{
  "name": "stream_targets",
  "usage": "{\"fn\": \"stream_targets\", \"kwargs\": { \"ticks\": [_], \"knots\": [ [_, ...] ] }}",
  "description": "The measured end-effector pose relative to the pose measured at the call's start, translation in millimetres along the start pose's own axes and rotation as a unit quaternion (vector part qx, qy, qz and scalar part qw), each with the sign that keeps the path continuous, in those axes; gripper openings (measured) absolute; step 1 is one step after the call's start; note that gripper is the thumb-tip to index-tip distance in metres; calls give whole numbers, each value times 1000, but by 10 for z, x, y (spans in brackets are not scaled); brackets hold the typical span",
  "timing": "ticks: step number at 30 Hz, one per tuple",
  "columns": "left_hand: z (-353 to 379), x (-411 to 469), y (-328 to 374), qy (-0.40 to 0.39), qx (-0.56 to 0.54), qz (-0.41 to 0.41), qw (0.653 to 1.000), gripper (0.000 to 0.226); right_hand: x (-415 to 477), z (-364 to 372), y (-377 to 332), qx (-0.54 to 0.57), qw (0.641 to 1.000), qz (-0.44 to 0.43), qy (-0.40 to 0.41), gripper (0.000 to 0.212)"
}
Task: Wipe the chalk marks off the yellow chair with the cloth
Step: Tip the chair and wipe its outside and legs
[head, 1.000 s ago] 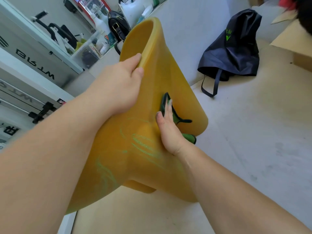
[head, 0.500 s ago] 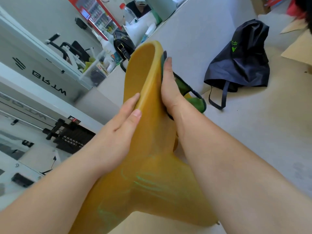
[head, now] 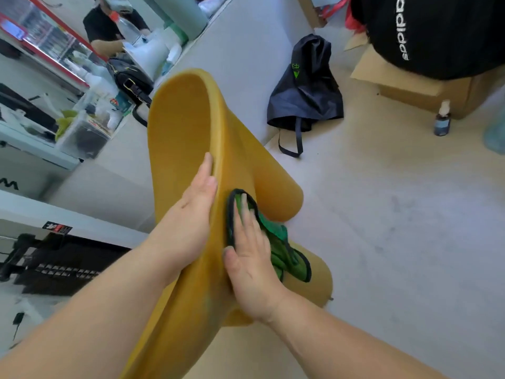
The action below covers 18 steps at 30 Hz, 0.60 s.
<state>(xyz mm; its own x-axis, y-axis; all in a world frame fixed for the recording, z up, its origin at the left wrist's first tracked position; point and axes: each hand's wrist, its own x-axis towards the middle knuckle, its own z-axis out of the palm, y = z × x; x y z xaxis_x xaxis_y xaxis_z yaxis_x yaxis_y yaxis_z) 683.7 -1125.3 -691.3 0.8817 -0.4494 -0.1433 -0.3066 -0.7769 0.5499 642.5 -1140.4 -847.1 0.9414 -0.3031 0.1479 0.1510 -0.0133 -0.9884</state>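
The yellow chair (head: 185, 127) is tipped on the floor, its curved back rising toward the far left. My left hand (head: 188, 222) lies against the back's rim, fingers wrapped over the edge, steadying it. My right hand (head: 251, 258) presses flat, fingers together, on a green cloth (head: 284, 250) with dark trim, held against the chair's outer side just right of the left hand. The fingers are motion-blurred. A faint greenish chalk smear (head: 209, 302) shows on the yellow surface near my right wrist.
A dark drawstring bag (head: 306, 88) lies on the floor beyond the chair. A cardboard box (head: 426, 88) and a small bottle (head: 442, 119) stand at the right. White shelves (head: 41, 143) with clutter line the left. Another person (head: 109, 28) stands at the far left.
My right hand with the cloth has slid down from the top of the chair's back to its middle. My left hand has stayed on the rim. The view has shifted.
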Motion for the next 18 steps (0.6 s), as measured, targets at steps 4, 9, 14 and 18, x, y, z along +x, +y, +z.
{"fn": "stream_targets", "kwargs": {
  "ticks": [4,9,14,18],
  "knots": [
    [1,-237,-214,-32,24,17,999,51,63,-54,245,-20,987,151,55,70],
    [0,-167,-438,-19,44,99,994,57,24,160,-67,65,986,99,119,102],
    [20,-109,-503,-28,24,127,991,60,-236,415,2,15,991,-10,134,67],
    [15,-115,-520,-22,12,118,993,57,-258,298,490,31,975,160,149,72]
  ]
}}
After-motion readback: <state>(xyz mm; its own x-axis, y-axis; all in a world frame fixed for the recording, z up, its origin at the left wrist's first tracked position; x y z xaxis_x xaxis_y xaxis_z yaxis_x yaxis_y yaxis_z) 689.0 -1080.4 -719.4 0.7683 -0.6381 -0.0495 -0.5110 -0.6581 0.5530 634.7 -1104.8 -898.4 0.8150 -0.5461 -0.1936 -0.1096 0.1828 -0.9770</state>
